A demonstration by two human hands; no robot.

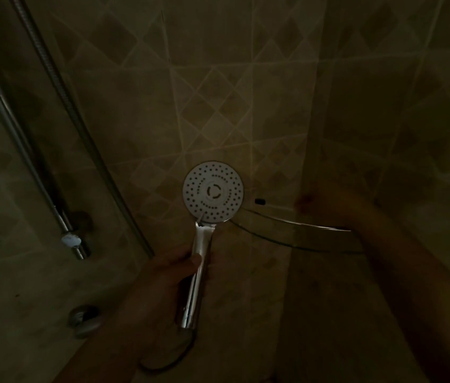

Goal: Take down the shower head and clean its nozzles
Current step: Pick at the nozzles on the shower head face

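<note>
A: What does the head camera show?

B: A dark shower with tiled walls [218,78]. In the middle is the shower head [213,191]. It is off the wall, held up in the air in front of the tiles. Its round white face points at the camera, and you can see lots of little dots on it. Those are the nozzles.

A: Who holds it?

B: The left hand [174,275]. Its fingers and thumb are curled round the shiny handle [197,275]. The thumb lies across the front of the handle, about halfway down. The handle points down and a bit left from the round face.

A: And the other hand?

B: The right arm [400,261] comes in from the lower right and reaches up toward the corner. The right hand [317,200] is just a dark blur near the glass shelf [301,230]. I cannot tell if its fingers are straight or curled, or if it touches the shelf.

A: What else is there?

B: On the left a metal rail [25,150] runs down the wall, and the hose [80,128] hangs beside it. The hose loops round under the handle. A small dark thing [259,201] sits on the wall just right of the shower head, above the shelf. It is too small to tell what it is.
</note>
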